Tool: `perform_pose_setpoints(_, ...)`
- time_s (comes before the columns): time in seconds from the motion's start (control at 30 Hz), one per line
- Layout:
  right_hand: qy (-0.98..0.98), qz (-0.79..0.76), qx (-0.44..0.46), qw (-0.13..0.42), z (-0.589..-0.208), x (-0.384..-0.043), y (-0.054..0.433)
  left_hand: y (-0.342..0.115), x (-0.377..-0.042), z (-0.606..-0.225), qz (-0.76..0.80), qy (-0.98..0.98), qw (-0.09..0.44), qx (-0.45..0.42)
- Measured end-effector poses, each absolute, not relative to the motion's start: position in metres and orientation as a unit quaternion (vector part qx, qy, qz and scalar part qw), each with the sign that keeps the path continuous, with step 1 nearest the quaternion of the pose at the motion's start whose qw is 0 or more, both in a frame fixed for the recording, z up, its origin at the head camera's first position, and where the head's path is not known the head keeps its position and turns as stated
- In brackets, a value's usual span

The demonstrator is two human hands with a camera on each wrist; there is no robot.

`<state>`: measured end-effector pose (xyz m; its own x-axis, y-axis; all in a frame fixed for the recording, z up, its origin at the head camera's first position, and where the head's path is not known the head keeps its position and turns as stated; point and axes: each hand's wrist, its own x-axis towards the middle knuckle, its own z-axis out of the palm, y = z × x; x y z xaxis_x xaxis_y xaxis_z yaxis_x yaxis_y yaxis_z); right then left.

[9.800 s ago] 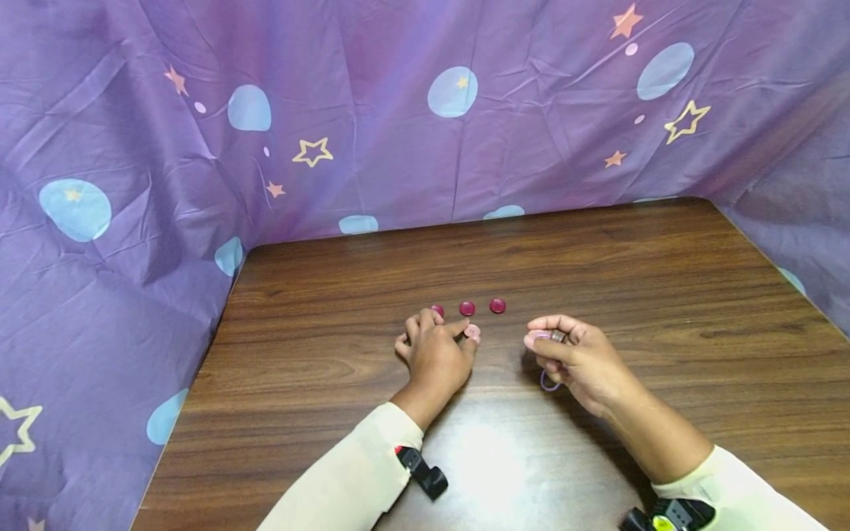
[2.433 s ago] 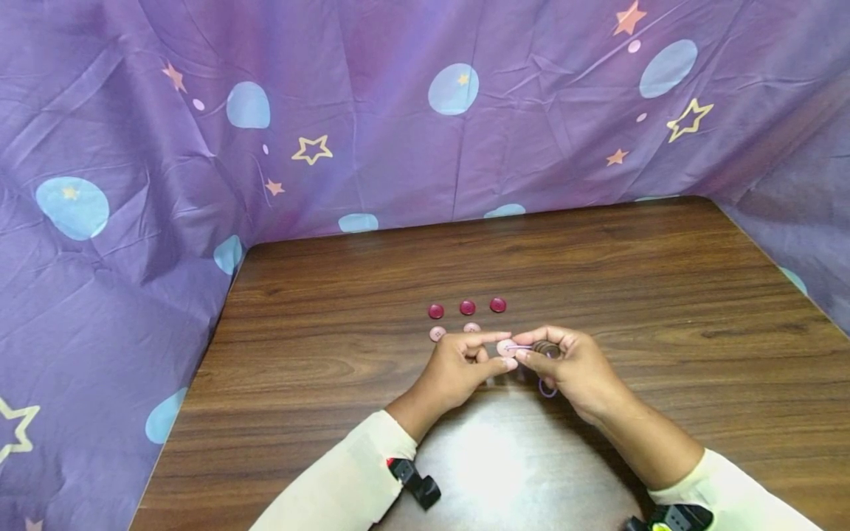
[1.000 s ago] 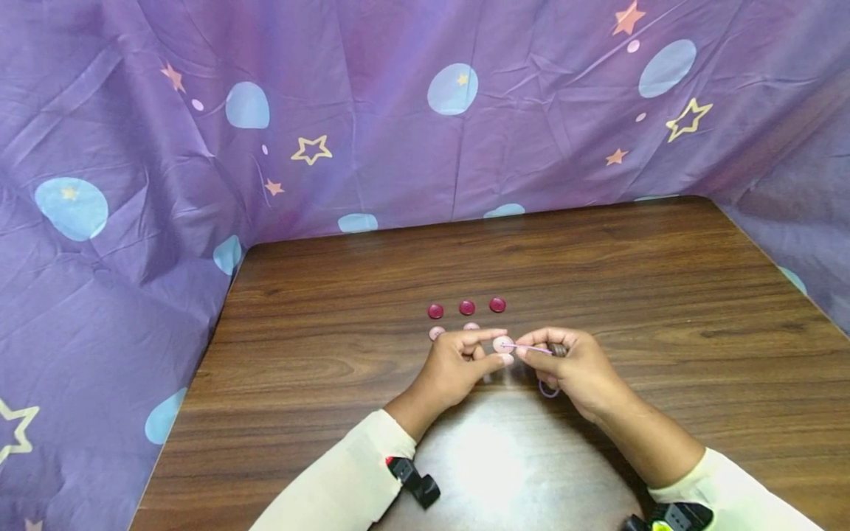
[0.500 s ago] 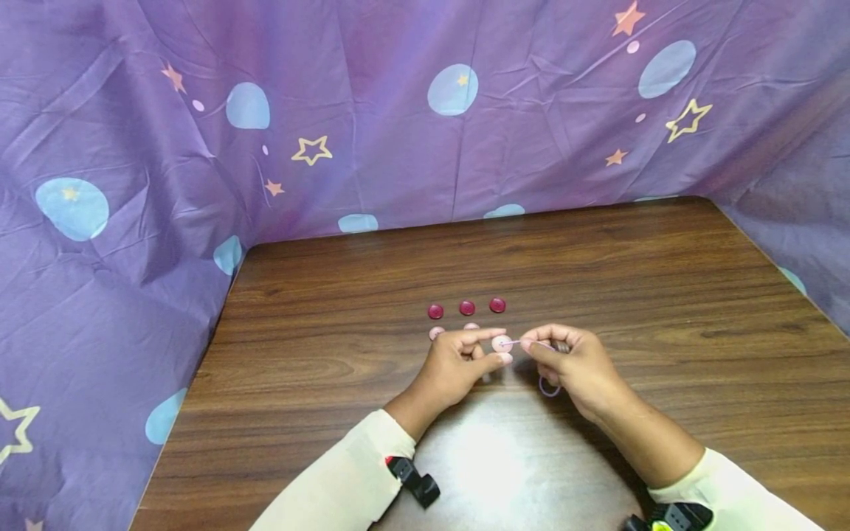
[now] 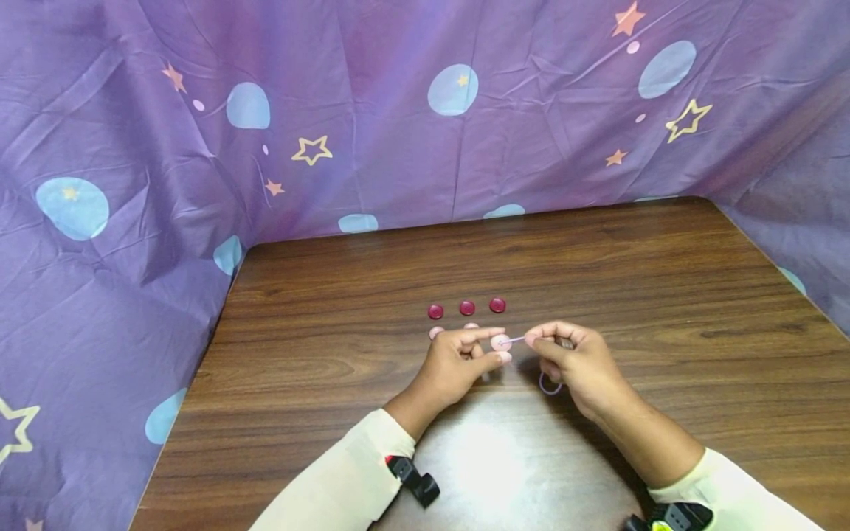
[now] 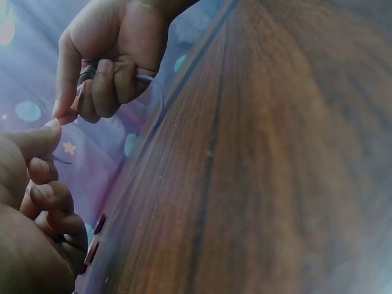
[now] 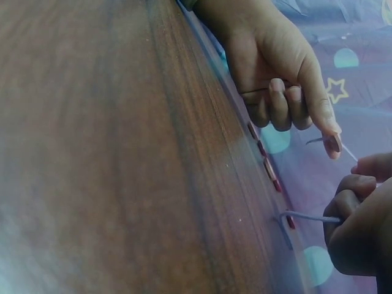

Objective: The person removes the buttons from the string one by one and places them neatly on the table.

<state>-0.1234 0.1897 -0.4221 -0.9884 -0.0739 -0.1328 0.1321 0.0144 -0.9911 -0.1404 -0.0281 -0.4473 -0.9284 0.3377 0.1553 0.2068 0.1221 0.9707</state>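
Note:
My left hand [image 5: 451,369] pinches a pale pink button [image 5: 500,343] by its edge, between thumb and index finger, above the table. A thin purple cord [image 5: 518,340] runs taut from the button's middle to my right hand [image 5: 578,365], whose thumb and index finger pinch it. On the button's other side a short cord end pokes out, seen in the right wrist view beside the button [image 7: 334,143]. A small stack of brown discs [image 6: 89,71] sits partly hidden within the right hand's curled fingers. Below that hand hangs a loop of the cord.
Three dark red buttons [image 5: 467,308] lie in a row on the brown wooden table [image 5: 319,295], beyond the left hand. Nearer are two pale pink buttons [image 5: 436,333], partly covered by that hand. A purple patterned cloth [image 5: 398,162] hangs behind the table.
The left hand has picked a pink button off the table and raised it to the cord, which now passes through it. Lately the right hand has shifted slightly right, away from the button.

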Motion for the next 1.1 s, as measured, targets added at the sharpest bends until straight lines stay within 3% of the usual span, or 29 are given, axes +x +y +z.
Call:
perform_pose_setpoints(0.83, 0.661, -0.748, 0.057, 0.019, -0.4202, -0.1244, 0.1875, -0.0267, -0.1421, -0.4505, 0.655, 0.734, 0.032, 0.176)
perform_pose_setpoints(1.1, 0.651, -0.756, 0.062, 0.015, -0.4201, -0.1252, 0.1879, -0.0252, -0.1419, -0.4507, 0.651, 0.736, -0.002, 0.186)
